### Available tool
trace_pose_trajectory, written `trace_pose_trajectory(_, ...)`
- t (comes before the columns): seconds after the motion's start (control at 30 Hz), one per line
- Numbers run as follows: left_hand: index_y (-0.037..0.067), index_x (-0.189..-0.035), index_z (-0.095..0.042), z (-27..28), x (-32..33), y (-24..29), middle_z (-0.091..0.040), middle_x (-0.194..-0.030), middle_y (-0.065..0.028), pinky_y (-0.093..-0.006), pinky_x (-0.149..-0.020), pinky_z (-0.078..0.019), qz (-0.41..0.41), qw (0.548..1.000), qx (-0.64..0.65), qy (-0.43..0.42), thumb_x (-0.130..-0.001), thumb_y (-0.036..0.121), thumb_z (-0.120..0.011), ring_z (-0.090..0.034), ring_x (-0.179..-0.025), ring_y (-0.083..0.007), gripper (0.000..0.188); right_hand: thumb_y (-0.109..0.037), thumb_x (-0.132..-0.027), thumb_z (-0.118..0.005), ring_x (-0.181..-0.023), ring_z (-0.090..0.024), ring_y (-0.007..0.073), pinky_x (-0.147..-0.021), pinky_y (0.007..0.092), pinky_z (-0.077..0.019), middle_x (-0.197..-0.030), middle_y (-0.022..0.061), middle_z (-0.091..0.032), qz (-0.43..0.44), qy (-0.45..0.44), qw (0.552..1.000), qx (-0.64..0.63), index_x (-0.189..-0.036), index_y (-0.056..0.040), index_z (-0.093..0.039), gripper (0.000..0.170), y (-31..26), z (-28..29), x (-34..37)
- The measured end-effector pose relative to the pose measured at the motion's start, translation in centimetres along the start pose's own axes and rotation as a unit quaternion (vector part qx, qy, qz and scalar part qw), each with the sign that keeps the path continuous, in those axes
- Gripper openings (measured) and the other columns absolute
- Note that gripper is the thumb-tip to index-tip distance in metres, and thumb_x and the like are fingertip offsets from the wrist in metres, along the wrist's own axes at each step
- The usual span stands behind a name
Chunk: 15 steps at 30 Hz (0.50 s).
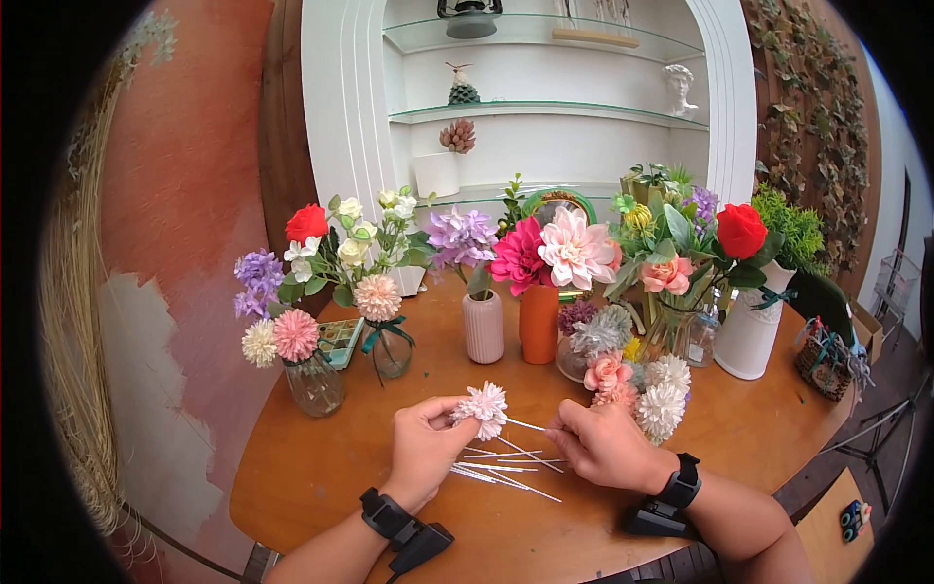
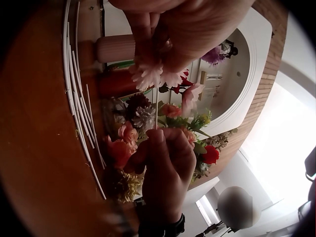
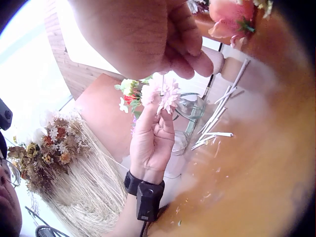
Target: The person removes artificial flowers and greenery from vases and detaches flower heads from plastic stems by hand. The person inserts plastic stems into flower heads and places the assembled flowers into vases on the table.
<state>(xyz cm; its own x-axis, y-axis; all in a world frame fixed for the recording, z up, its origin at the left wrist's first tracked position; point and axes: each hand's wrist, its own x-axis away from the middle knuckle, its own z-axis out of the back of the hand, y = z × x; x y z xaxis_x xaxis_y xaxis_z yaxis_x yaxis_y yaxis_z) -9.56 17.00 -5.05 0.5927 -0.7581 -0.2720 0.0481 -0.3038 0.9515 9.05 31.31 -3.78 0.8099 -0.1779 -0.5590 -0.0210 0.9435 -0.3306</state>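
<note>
A pale pink artificial flower head (image 1: pixel 484 407) is pinched between the thumb and fingers of my left hand (image 1: pixel 425 450). From its right side a thin white stick (image 1: pixel 526 424) runs across to my right hand (image 1: pixel 605 444), whose thumb and fingertips pinch the far end. In the left wrist view the stick (image 2: pixel 157 111) spans the gap between the petals (image 2: pixel 148 75) and the right fingertips. Below both hands, several loose white sticks (image 1: pixel 501 474) lie crossed on the wooden table (image 1: pixel 350 467).
Glass vases (image 1: pixel 313 387) of flowers stand at the left. A ribbed pink vase (image 1: pixel 484 329) and an orange vase (image 1: pixel 538 326) are behind my hands. Pom-pom flowers (image 1: pixel 662 409) lie beside my right hand, with a white pitcher vase (image 1: pixel 749 336) farther right.
</note>
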Motion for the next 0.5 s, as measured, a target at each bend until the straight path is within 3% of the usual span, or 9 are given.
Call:
trace_pose_trajectory(0.17, -0.010, -0.105, -0.067, 0.10, -0.18, -0.07, -0.071, -0.097, -0.0112, -0.0234, -0.077, -0.0538, -0.006, 1.000, -0.009, 0.002, -0.085, -0.006, -0.065, -0.068, -0.085, -0.0121, 0.021, -0.012, -0.089, -0.063, -0.058, -0.063, 0.0352, -0.052, 0.0441, -0.0488, -0.063, 0.0156, -0.063, -0.018, 0.008, 0.999, -0.025, -0.090, -0.0031, -0.054, 0.013, 0.06, -0.19, -0.06)
trace_pose_trajectory(0.5, -0.011, -0.108, -0.066, -0.30, -0.82, -0.15, -0.071, -0.099, -0.0103, -0.0228, -0.077, -0.0535, -0.042, 0.999, -0.017, 0.026, -0.085, -0.004, -0.065, -0.067, -0.087, -0.0118, 0.024, -0.012, -0.091, -0.061, -0.055, -0.062, 0.0343, -0.049, 0.0434, -0.0477, -0.063, 0.0139, -0.062, 0.032, 0.029, 0.998, 0.044, -0.091, -0.0038, -0.051, 0.014, -0.73, 0.30, -0.35)
